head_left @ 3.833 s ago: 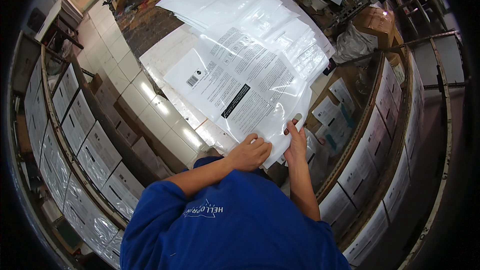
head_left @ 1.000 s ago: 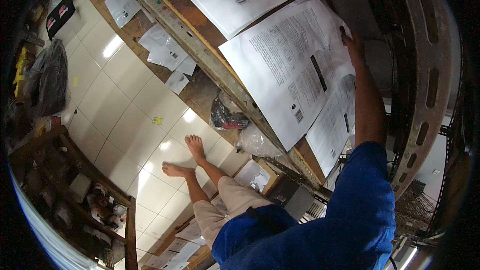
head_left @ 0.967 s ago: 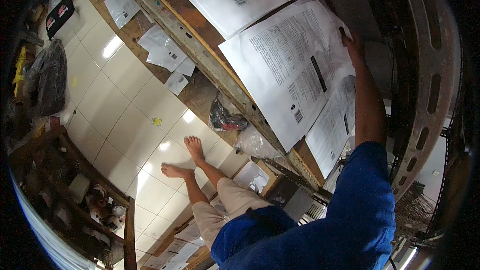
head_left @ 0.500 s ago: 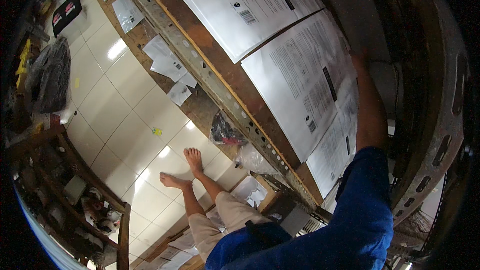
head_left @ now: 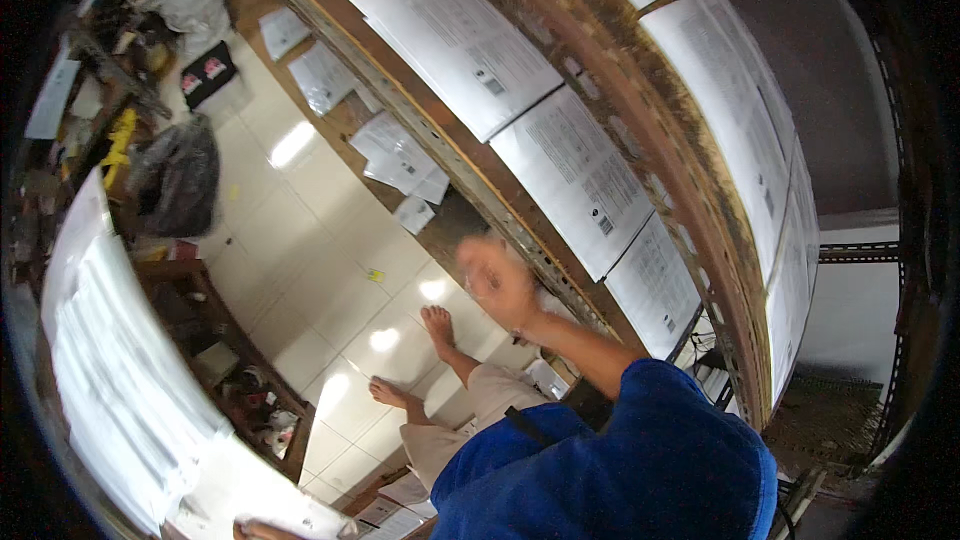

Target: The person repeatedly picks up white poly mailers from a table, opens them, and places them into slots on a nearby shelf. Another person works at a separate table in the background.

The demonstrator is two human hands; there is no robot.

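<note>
A thick stack of white flat bags or sheets (head_left: 130,370) fills the lower left, its layered edges toward me. At the bottom edge, the fingers of my left hand (head_left: 262,531) show against the stack and grip it; most of the hand is out of the picture. My right hand (head_left: 497,283) is raised in front of the shelf's front edge, apart from the bags there. It is smeared by motion, so its finger pose is unclear. White printed flat bags (head_left: 575,175) lie in piles on the shelf beyond it.
An upper shelf on the right bears more printed white bags (head_left: 735,90) behind a perforated metal rail (head_left: 640,100). Loose clear packets (head_left: 400,155) lie on a lower board. A dark plastic-wrapped bundle (head_left: 178,175) and a wooden rack (head_left: 230,340) stand across the tiled floor (head_left: 310,240).
My right hand has left the bags at the shelf's back and moved down and left. The view has shifted, bringing the white stack and my left fingers into sight.
</note>
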